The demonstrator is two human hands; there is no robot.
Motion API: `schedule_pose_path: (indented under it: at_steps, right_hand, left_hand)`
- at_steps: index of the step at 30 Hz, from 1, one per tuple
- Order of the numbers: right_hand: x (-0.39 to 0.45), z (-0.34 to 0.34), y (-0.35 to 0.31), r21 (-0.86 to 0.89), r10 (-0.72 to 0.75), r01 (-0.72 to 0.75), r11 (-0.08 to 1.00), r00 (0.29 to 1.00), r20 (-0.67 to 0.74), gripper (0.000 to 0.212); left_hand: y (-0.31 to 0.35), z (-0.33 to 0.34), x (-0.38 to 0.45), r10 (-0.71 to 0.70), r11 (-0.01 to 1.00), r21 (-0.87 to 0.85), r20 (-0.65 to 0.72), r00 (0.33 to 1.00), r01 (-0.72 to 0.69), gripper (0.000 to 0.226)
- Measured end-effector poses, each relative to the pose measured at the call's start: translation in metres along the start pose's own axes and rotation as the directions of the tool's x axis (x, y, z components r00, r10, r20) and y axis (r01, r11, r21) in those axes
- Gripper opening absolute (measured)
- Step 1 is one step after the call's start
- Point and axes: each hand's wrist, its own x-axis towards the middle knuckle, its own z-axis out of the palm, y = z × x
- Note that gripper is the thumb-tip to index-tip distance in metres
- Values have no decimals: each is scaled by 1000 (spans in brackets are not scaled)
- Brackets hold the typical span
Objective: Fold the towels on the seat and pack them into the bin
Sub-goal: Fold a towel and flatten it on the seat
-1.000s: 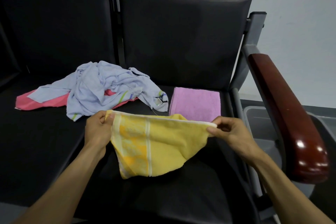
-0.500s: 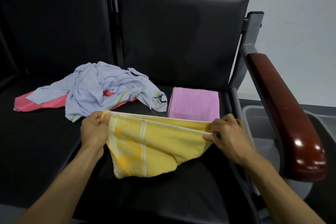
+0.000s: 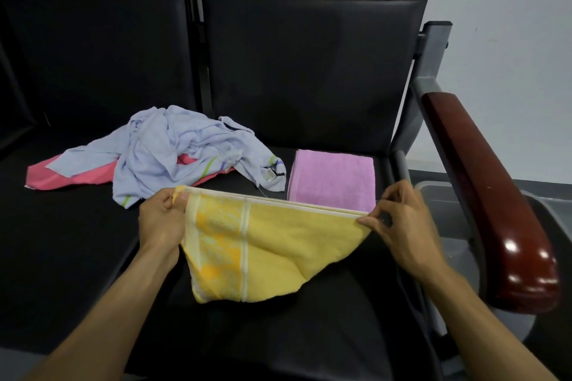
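Above black leather seat (image 3: 93, 257), both hands (image 3: 161, 221) (image 3: 399, 226) pinch fluffy doubled yellow towel (image 3: 272, 247).

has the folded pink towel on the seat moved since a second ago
No. The folded pink towel lies in the same spot on the black seat, just left of the grey armrest post, as before; only the camera shifted slightly.

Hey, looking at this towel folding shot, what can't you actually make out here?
- Bin, head view: mostly hidden behind the armrest; contents cannot be told.
- Pink towel: largely covered by the crumpled blue towel.
- Blue towel's label: too small to read.
- Yellow towel: its far layer is hidden by the near one.
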Motion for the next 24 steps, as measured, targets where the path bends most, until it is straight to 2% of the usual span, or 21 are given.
schedule_pose_path:
  at_steps: [4,8,10,14,16,20,24]
  right_hand:
    - [1,1,1,130,119,-132,983,988,102,13]
    - [1,0,1,328,259,-288,900,957,128,17]
    - [2,2,2,387,296,-320,865,947,120,14]
    - [3,7,5,533,289,-319,783,947,142,17]
    - [2,6,4,539,294,-321,779,946,138,9]
    - [5,1,-1,539,342,-310,783,939,44,29]
    - [-2,-13,-10,592,356,-251,766,932,-66,28]
  left_hand:
    - [0,3,-2,-18,999,-39,38,999,19,20]
    - [1,4,-3,-36,993,-107,82,996,45,18]
    - [2,5,-5,-36,989,-139,85,996,48,18]
    - [5,7,-7,-33,982,-183,71,997,46,20]
    - [6,7,-6,-25,979,-201,67,997,38,21]
    - [9,10,-2,2,984,-180,41,999,5,21]
    - [22,7,-15,79,985,-159,22,997,-74,21]
